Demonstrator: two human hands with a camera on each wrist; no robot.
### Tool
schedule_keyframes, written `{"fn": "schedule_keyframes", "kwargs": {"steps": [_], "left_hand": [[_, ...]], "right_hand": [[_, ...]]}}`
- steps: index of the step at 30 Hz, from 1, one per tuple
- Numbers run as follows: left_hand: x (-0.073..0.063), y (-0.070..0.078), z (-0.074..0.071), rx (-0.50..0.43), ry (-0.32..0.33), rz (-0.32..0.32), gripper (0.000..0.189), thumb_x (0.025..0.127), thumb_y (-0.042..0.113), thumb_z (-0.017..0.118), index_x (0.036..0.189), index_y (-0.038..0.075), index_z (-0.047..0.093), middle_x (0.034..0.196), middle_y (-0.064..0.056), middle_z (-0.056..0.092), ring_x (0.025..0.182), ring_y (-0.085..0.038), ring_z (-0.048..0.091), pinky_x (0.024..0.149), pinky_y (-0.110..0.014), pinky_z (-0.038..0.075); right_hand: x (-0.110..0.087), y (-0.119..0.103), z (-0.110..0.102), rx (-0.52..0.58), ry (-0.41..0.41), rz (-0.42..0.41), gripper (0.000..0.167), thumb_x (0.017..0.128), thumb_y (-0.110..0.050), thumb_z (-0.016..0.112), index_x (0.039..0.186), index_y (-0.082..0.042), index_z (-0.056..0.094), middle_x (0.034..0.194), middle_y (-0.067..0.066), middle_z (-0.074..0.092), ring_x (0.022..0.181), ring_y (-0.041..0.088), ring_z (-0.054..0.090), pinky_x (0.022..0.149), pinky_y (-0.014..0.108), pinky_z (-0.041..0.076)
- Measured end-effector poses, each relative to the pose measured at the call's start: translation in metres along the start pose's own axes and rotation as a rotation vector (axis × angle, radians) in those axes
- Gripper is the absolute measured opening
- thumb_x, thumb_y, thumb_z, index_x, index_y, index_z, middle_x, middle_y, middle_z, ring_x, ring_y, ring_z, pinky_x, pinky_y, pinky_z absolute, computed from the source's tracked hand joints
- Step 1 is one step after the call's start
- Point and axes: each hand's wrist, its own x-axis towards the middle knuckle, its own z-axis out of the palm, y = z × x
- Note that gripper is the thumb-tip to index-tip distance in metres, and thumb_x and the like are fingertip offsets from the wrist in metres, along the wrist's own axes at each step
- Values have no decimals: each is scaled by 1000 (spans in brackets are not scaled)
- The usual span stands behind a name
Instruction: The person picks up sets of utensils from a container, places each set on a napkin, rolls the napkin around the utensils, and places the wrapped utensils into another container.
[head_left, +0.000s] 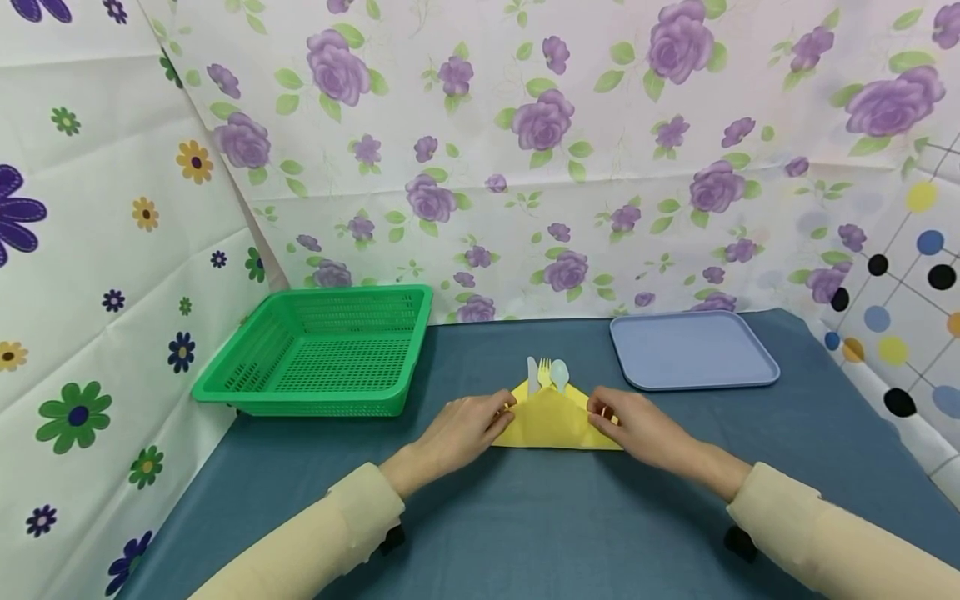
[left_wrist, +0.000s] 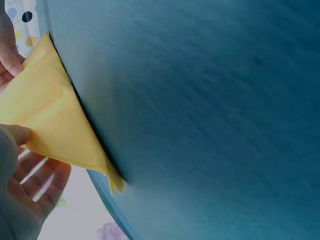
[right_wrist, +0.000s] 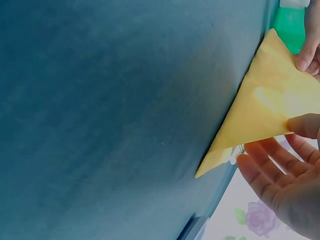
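Note:
A yellow napkin point(head_left: 551, 423), folded to a triangle-like shape, lies on the table in the head view. From its upper part stick out a whitish knife point(head_left: 532, 377), a pale yellow fork point(head_left: 544, 372) and a pale spoon point(head_left: 559, 374); their lower ends are hidden by the napkin. On the napkin's left slanting edge, my left hand point(head_left: 467, 427) pinches the cloth, thumb on top in the left wrist view. My right hand point(head_left: 641, 425) pinches the right slanting edge. The right wrist view shows its thumb on the yellow face and the fingers behind the edge.
At the back left stands a green perforated basket point(head_left: 315, 406). A light blue-grey tray point(head_left: 693, 350) lies at the back right. The table point(head_left: 540, 525) has a dark blue cover, and a flowered curtain point(head_left: 480, 108) hangs behind it.

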Motion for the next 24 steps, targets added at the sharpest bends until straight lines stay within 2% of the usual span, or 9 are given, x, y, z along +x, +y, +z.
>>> {"fn": "schedule_keyframes", "kwargs": {"steps": [6,13,18,21,24], "left_hand": [[7,1,2,24,12,-36,14,110,24,56,115,14,66,80,7,61,60,-7,51,52,-24,43],[15,0,4,41,16,-89,15,110,22,58,113,13,68,82,3,63,63,-9,53,54,-25,45],[19,-2,9,69,19,-116,14,109,21,58,113,12,68,87,2,65,68,-10,56,59,-26,48],[21,-2,12,93,26,-121,17,109,21,57,119,11,66,96,-1,69,77,-14,62,67,-30,54],[21,-1,14,158,53,-91,26,109,21,58,131,8,61,114,-7,69,96,-20,67,81,-36,58]], "right_hand": [[10,4,0,-42,5,17,8,106,-15,64,100,-11,67,89,-5,65,77,10,58,64,27,52],[19,9,1,-88,2,51,5,103,-10,65,99,-10,68,86,-3,64,69,10,54,60,28,48],[25,9,3,-98,-11,77,6,103,-8,65,97,-10,66,86,-2,63,70,13,53,62,30,46],[27,9,4,-109,-11,82,8,102,-6,66,95,-9,66,86,-1,62,72,14,52,63,31,46],[29,8,5,-133,-12,76,9,102,-6,66,93,-9,66,84,-1,60,72,14,50,65,32,44]]}}
